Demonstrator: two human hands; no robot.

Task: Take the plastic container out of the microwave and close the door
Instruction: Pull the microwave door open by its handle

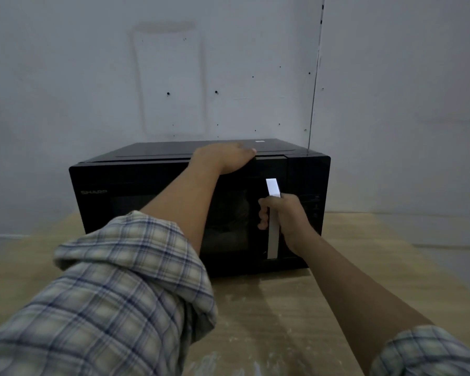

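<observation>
A black microwave (136,183) stands on a wooden table, its door flush with the front. My right hand (282,215) is wrapped around the silver vertical door handle (272,240) at the door's right side. My left hand (225,158) lies flat on the top front edge of the microwave, palm down, fingers spread over the top. Something pale shows dimly behind the dark door window (228,221); I cannot tell what it is. The plastic container is not clearly visible.
The light wooden table (269,321) stretches toward me in front of the microwave. A grey wall (228,63) rises right behind it, with a corner seam at the right. Plaid sleeves cover both my upper forearms.
</observation>
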